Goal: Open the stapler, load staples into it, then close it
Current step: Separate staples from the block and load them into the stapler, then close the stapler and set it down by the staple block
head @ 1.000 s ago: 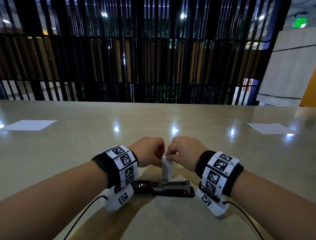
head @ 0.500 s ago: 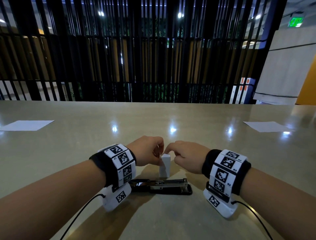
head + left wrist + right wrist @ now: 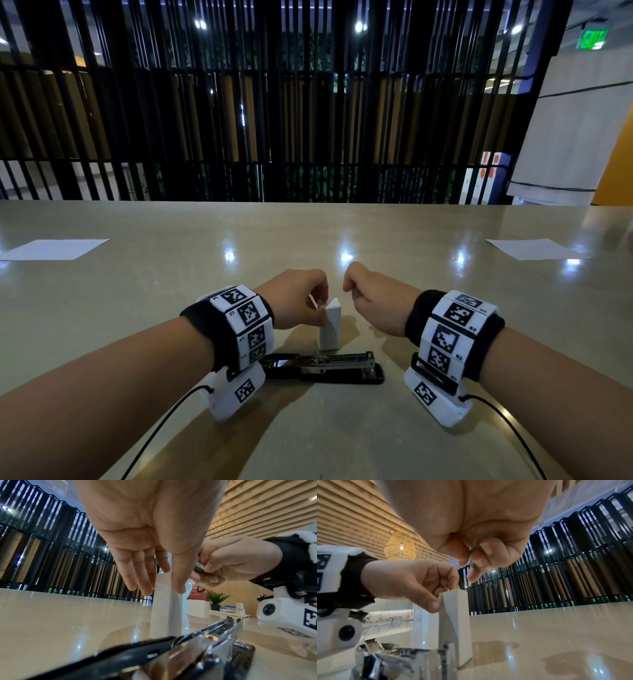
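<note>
A black and chrome stapler (image 3: 322, 368) lies opened out flat on the table, close to me; it also fills the foreground as the stapler (image 3: 188, 649) and the stapler (image 3: 402, 660). Just behind it a small white staple box (image 3: 330, 323) stands on end. My left hand (image 3: 320, 308) pinches the box (image 3: 164, 601) near its top between thumb and fingers. My right hand (image 3: 347, 284) is raised just right of the box top, apart from it, and pinches a thin metal staple strip (image 3: 199, 566) in curled fingers (image 3: 476, 555).
Two white paper sheets lie far out on the glossy table, one at the left (image 3: 51, 248) and one at the right (image 3: 534, 248). A black slatted screen (image 3: 308, 120) runs behind the far edge. Thin cables trail from both wrist units toward me.
My right hand has left the box top and risen up and to the right, fingers still curled. My left hand stays on the box, which still stands behind the stapler.
</note>
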Available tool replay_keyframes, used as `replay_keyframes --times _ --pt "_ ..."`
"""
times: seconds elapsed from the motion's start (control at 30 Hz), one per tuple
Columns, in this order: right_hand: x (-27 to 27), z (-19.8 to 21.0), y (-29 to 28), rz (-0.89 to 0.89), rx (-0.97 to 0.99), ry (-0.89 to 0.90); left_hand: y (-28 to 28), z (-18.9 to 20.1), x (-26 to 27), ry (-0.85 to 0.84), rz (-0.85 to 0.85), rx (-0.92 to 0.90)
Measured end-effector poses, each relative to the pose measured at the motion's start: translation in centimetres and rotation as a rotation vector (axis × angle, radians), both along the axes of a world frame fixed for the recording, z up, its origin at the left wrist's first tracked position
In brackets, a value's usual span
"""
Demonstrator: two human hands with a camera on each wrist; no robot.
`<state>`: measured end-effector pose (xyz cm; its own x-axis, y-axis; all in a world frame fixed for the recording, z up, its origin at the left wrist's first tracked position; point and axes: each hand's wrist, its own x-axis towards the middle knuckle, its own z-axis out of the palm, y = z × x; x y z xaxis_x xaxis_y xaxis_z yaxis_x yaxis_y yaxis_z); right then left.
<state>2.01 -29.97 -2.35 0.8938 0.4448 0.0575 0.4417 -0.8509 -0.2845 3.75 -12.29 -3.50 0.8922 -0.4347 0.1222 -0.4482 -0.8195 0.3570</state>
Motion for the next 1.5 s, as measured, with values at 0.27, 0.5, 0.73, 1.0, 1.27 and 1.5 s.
replay_keyframes --times 0.27,0.5,0.73,1.0,1.27,1.5 --pt "-1.8 0.9 -1.0 0.016 0.064 0.058 1.0 0.3 -0.8 0.027 0.04 -0.064" --pt "-3.4 -0.4 -1.0 0.058 -0.005 0.068 3.2 0.8 -3.4 -0.007 0.057 0.14" --pt "-4.1 -1.7 0.0 0.114 -0.116 0.087 3.7 -1.7 -5.3 0.187 -0.009 0.444" --pt "-4.5 -1.4 0.4 0.136 -0.175 0.029 3.9 -2.1 -5.8 0.166 -0.039 0.515" --pt "-4.5 -1.2 1.3 0.18 -0.289 0.016 4.1 -2.2 -5.8 0.159 -0.053 0.508" --pt "-3.9 -1.5 1.4 0.176 -0.28 0.05 4.0 -2.1 -5.8 0.166 -0.049 0.515"
